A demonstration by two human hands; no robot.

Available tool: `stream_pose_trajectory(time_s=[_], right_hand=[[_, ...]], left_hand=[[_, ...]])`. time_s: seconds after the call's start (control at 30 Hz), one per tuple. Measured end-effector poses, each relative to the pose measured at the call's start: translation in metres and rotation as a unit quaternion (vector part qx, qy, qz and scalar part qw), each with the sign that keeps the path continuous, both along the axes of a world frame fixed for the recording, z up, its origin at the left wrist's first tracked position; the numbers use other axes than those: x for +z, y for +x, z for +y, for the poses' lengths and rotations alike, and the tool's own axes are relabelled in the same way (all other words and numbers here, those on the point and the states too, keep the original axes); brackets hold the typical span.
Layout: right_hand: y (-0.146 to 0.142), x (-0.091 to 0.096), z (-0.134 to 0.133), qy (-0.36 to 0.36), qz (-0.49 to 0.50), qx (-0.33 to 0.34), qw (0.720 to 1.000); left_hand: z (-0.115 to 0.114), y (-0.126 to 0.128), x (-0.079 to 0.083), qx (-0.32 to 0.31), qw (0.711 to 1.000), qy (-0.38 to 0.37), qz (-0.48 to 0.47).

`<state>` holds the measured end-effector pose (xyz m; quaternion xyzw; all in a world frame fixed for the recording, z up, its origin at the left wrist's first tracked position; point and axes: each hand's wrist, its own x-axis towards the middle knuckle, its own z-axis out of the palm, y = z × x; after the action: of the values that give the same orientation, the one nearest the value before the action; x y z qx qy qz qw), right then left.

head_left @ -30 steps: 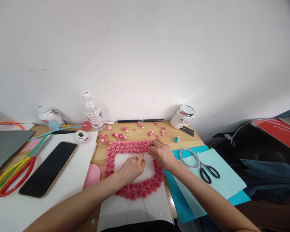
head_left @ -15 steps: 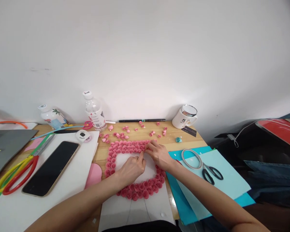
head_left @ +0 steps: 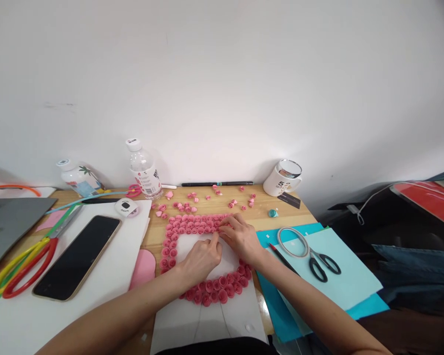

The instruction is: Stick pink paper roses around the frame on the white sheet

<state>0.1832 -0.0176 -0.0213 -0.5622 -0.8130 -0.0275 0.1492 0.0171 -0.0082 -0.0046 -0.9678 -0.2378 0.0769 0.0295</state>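
Pink rolled paper roses form a ring around a bare white middle on a white sheet. At the ring's upper right, my right hand has its fingers pinched together over a small paper rose, mostly covered by the fingertips. My left hand is closed above the white middle, its index finger and thumb meeting the right fingertips at the roses' inner edge. What lies between the left fingers is hidden. Pencil lines run down the sheet below the ring.
Loose pink roses lie behind the ring. To the left are a phone, scissors and a bottle. On the right are a mug, black-handled scissors, a tape ring and blue paper.
My right hand has shifted slightly left and down along the roses, and its fingers have bent a little more. A red-tipped black pencil beside the right wrist shows more now.
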Motion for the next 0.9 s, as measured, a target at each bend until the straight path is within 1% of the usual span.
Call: stream_pose_trajectory(time_s=[0.13,0.27,0.4,0.47,0.53,0.6,0.67,0.73,0.8,0.9], right_hand=[[-0.003,-0.005,0.003,-0.004,-0.022,0.034,0.999],[0.002,-0.012,0.008,0.019,-0.020,0.065,0.997],[0.006,-0.017,0.012,0.042,0.013,0.091,0.995],[0.011,-0.018,0.013,0.046,0.059,0.094,0.993],[0.021,-0.019,0.013,0.059,0.147,0.069,0.985],[0.036,-0.020,0.010,0.082,0.249,0.001,0.965],[0.053,-0.023,0.004,0.087,0.308,-0.077,0.944],[0.066,-0.025,-0.003,0.067,0.313,-0.122,0.939],[0.075,-0.027,-0.010,0.049,0.298,-0.133,0.944],[0.078,-0.028,-0.018,0.036,0.284,-0.140,0.948]], left_hand=[[0.000,0.001,-0.001,-0.006,1.000,0.006,0.005],[0.000,0.001,-0.004,0.000,1.000,-0.002,-0.010],[0.001,0.001,-0.005,0.006,1.000,0.000,-0.003],[0.001,0.000,-0.006,0.003,1.000,0.002,0.005],[0.002,-0.001,-0.008,-0.001,1.000,0.006,0.008],[0.002,-0.002,-0.009,-0.013,1.000,0.016,0.004],[0.003,-0.002,-0.011,-0.041,0.999,0.028,-0.007],[0.005,-0.003,-0.011,-0.075,0.997,0.031,-0.021],[0.006,-0.003,-0.012,-0.097,0.994,0.028,-0.030],[0.008,-0.002,-0.014,-0.100,0.994,0.031,-0.040]])
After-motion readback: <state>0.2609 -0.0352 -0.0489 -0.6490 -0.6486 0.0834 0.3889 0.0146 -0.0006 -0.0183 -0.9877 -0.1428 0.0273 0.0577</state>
